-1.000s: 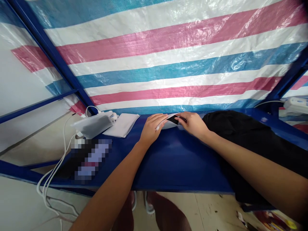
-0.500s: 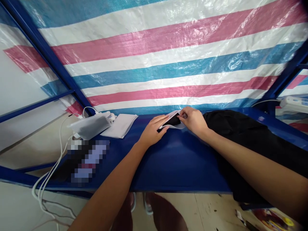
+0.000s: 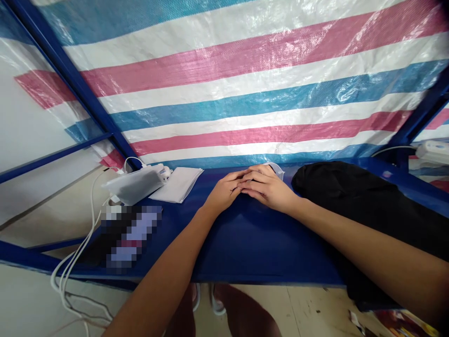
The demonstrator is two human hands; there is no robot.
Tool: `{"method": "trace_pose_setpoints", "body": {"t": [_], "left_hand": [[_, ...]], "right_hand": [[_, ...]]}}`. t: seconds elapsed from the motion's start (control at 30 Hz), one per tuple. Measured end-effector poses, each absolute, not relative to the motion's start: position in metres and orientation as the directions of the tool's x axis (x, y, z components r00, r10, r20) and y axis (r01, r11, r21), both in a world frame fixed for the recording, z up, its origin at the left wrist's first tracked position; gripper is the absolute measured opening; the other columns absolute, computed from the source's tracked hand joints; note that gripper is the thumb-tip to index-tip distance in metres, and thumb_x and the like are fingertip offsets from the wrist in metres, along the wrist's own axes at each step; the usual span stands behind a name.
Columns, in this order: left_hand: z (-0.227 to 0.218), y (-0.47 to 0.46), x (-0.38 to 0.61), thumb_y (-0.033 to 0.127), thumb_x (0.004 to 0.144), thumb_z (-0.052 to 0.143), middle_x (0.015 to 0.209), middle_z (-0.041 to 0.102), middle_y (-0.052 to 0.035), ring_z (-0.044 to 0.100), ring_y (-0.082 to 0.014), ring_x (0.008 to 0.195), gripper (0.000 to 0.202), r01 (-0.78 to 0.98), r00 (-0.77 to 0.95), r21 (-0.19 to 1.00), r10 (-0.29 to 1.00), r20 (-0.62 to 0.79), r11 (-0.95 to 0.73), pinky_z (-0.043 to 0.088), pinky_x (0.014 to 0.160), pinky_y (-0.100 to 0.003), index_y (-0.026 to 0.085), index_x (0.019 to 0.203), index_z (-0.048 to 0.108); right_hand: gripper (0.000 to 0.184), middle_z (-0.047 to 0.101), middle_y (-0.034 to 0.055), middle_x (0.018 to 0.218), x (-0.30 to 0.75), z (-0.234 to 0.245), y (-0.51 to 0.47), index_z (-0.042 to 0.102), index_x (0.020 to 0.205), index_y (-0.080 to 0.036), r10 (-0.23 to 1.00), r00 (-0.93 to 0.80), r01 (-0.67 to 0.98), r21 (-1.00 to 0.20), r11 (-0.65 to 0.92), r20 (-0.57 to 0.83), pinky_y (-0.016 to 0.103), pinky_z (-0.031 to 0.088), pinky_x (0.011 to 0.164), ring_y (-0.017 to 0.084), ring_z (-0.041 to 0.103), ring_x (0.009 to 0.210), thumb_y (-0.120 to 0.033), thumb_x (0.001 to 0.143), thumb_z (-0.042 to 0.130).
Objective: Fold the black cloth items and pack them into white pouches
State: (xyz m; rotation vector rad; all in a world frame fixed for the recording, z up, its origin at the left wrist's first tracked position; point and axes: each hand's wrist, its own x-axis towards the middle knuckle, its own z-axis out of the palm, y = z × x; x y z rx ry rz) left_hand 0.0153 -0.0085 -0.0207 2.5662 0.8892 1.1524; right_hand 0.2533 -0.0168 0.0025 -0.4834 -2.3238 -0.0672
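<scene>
My left hand (image 3: 224,191) and my right hand (image 3: 267,188) lie flat side by side at the back of the blue table (image 3: 245,238), fingertips meeting. They press down on a white pouch (image 3: 278,169), of which only a corner shows past my right hand. The black item seen inside the pouch earlier is hidden under my hands. A heap of black cloth (image 3: 351,192) lies just right of my right hand, under my right forearm.
A stack of flat white pouches (image 3: 178,183) and a white bag (image 3: 135,185) lie at the left, with white cables (image 3: 75,262) hanging off the table's edge beside a blurred dark object (image 3: 128,234). A striped tarp (image 3: 245,93) hangs behind. A white power strip (image 3: 433,152) sits far right.
The pouch was held open with the black item sliding in. Now it lies flat on the table and both hands have come down on top of it.
</scene>
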Motion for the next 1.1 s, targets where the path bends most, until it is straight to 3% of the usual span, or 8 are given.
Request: {"method": "trace_pose_setpoints", "body": {"t": [0.2,0.43,0.53,0.63,0.73,0.8,0.9,1.1], "left_hand": [[-0.017,-0.012,0.019,0.033,0.115,0.046,0.161,0.062,-0.012,0.057,-0.0271,0.152,0.041,0.455,0.595,0.359,0.578,0.558,-0.815,0.046,0.13,-0.049,0.022,0.144,0.073],[-0.013,-0.008,0.012,0.038,0.117,0.043,0.162,0.062,-0.0084,0.058,-0.0256,0.152,0.045,0.456,0.506,0.454,0.643,0.575,-0.765,0.042,0.132,-0.048,0.024,0.151,0.069],[-0.009,-0.003,0.004,0.043,0.115,0.046,0.15,0.072,-0.0102,0.065,-0.0275,0.141,0.044,0.445,0.348,0.555,0.707,0.616,-0.702,0.047,0.126,-0.047,0.022,0.14,0.075],[-0.006,-0.001,-0.002,0.055,0.112,0.051,0.104,0.081,-0.0074,0.074,-0.026,0.105,0.047,0.467,0.158,0.646,0.775,0.612,-0.604,0.058,0.099,-0.038,0.019,0.1,0.079],[-0.006,-0.003,-0.005,0.063,0.108,0.054,0.065,0.055,0.0014,0.056,-0.0173,0.069,0.058,0.495,0.036,0.698,0.814,0.579,-0.518,0.046,0.068,-0.028,0.021,0.068,0.056],[-0.006,-0.003,-0.007,0.063,0.107,0.054,0.062,0.045,0.003,0.046,-0.0155,0.065,0.058,0.495,-0.037,0.721,0.818,0.575,-0.484,0.038,0.064,-0.028,0.021,0.067,0.048],[-0.005,-0.002,-0.018,0.059,0.106,0.055,0.064,0.042,0.003,0.043,-0.0162,0.067,0.053,0.511,-0.191,0.749,0.794,0.577,-0.421,0.035,0.065,-0.029,0.022,0.069,0.046],[0.011,0.0,-0.08,0.049,0.108,0.049,0.071,0.056,0.0006,0.05,-0.0186,0.072,0.04,0.548,-0.564,0.803,0.606,0.562,-0.234,0.042,0.071,-0.03,0.021,0.08,0.059]], "right_hand": [[0.025,0.076,0.0095,0.12,0.254,0.003,-0.016,0.076,0.124,-0.028,0.356,-0.64,0.418,-0.081,0.905,0.681,0.057,0.048,0.113,0.033,0.059,0.126,-0.03,0.113,0.054],[0.023,0.072,0.013,0.123,0.276,0.008,0.004,0.069,0.122,-0.025,0.446,-0.572,0.555,-0.075,0.828,0.688,0.058,0.046,0.108,0.036,0.059,0.123,-0.028,0.112,0.049],[0.022,0.071,0.0144,0.117,0.299,0.008,0.023,0.069,0.116,-0.023,0.527,-0.414,0.654,-0.16,0.739,0.742,0.058,0.049,0.104,0.037,0.06,0.116,-0.032,0.112,0.049],[0.022,0.07,0.015,0.111,0.313,0.004,0.039,0.069,0.113,-0.023,0.573,-0.276,0.685,-0.261,0.681,0.772,0.059,0.051,0.102,0.038,0.061,0.11,-0.036,0.109,0.052],[0.023,0.069,0.0142,0.113,0.312,-0.004,0.044,0.067,0.117,-0.023,0.6,-0.23,0.631,-0.352,0.692,0.766,0.055,0.056,0.1,0.035,0.065,0.109,-0.04,0.11,0.052],[0.028,0.067,0.0146,0.119,0.309,-0.011,0.045,0.063,0.126,-0.022,0.616,-0.192,0.605,-0.402,0.687,0.764,0.052,0.058,0.098,0.033,0.068,0.109,-0.043,0.11,0.053],[0.038,0.066,0.0165,0.124,0.308,-0.022,0.049,0.059,0.134,-0.02,0.653,-0.185,0.606,-0.438,0.664,0.735,0.051,0.061,0.095,0.032,0.07,0.108,-0.048,0.108,0.058],[0.033,0.067,0.0163,0.122,0.311,-0.035,0.054,0.062,0.127,-0.019,0.75,-0.266,0.596,-0.508,0.622,0.606,0.051,0.065,0.091,0.028,0.073,0.097,-0.043,0.106,0.06]]}}
